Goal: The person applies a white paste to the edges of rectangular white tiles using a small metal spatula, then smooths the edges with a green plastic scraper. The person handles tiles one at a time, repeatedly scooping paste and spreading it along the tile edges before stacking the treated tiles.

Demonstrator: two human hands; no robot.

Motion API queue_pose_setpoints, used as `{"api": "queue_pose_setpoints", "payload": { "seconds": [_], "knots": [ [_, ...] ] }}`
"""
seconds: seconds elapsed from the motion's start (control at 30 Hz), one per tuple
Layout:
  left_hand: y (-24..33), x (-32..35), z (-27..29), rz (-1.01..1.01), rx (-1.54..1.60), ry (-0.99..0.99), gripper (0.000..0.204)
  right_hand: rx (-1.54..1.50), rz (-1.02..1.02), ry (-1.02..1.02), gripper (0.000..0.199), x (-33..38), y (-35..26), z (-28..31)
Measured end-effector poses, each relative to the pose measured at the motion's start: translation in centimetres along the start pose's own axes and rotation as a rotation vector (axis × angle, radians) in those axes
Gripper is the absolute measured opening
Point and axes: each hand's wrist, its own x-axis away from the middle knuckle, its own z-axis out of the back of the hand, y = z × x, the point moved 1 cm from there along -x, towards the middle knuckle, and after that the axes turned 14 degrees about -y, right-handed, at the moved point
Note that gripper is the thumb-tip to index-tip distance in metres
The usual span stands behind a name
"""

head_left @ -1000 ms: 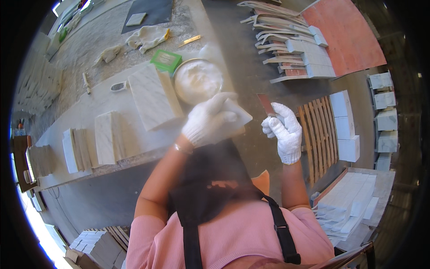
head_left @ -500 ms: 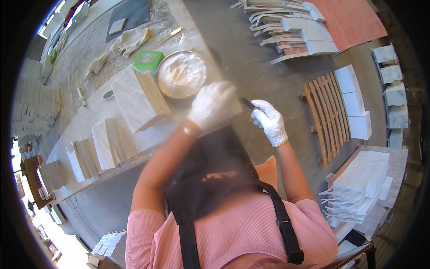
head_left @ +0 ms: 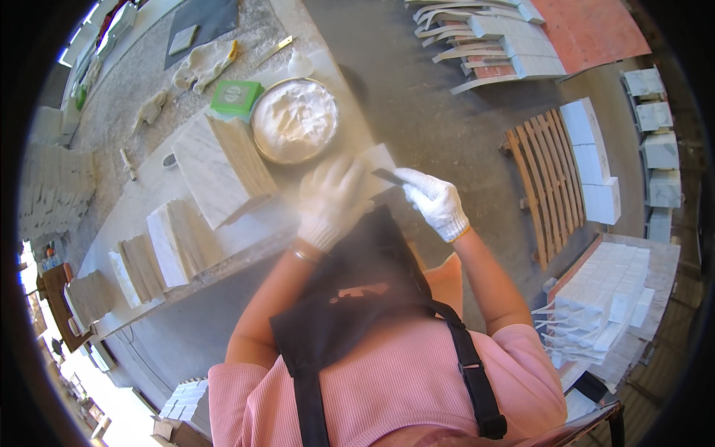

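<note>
My gloved left hand point(head_left: 328, 201) is blurred over the table corner, just below a round bowl of white paste point(head_left: 296, 121). Its fingers look spread, and I see nothing held in it. A pale flat tile point(head_left: 378, 158) lies close by at the table's edge. In my gloved right hand point(head_left: 437, 206), closed fingers grip a dark, narrow flat tool point(head_left: 386, 176). The tool's far end reaches over the tile; whether it touches cannot be made out. Left of the bowl stands a stack of marble tiles point(head_left: 216, 179), with a green box point(head_left: 236, 97) behind it.
More tile stacks point(head_left: 171, 238) line the near table edge to the left. Farther back lie crumpled gloves point(head_left: 205, 65), a yellow-handled blade point(head_left: 275, 49) and a white squeeze bottle point(head_left: 300, 65). Beyond the table, a wooden pallet point(head_left: 544, 186) and stacked white blocks point(head_left: 599, 276) stand on the floor.
My left hand has moved left and toward me, its fingers opening out and the pale tile now showing. The right hand has shifted slightly left with the dark tool, now over the tile.
</note>
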Motion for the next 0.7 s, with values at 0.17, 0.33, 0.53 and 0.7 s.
{"api": "queue_pose_setpoints", "payload": {
  "seconds": [0.17, 0.33, 0.53, 0.7],
  "knots": [
    [-0.2, 0.1, -0.2, 0.003, -0.004, 0.008, 0.076, -0.190, -0.107, 0.079, 0.036, -0.2, 0.1, -0.3],
    [-0.3, 0.1, -0.2, -0.006, 0.006, 0.018, 0.075, -0.122, -0.132, 0.081, 0.034, -0.7, -0.7, -2.0],
    [0.2, -0.5, 1.8, -0.053, -0.018, -0.028, 0.067, -0.495, -0.206, 0.072, 0.035, 1.9, -1.2, -1.6],
    [0.2, -1.4, 6.4, -0.156, 0.000, -0.234, 0.035, -0.516, -0.140, 0.188, 0.034, 2.2, -0.5, 2.3]
  ]
}}
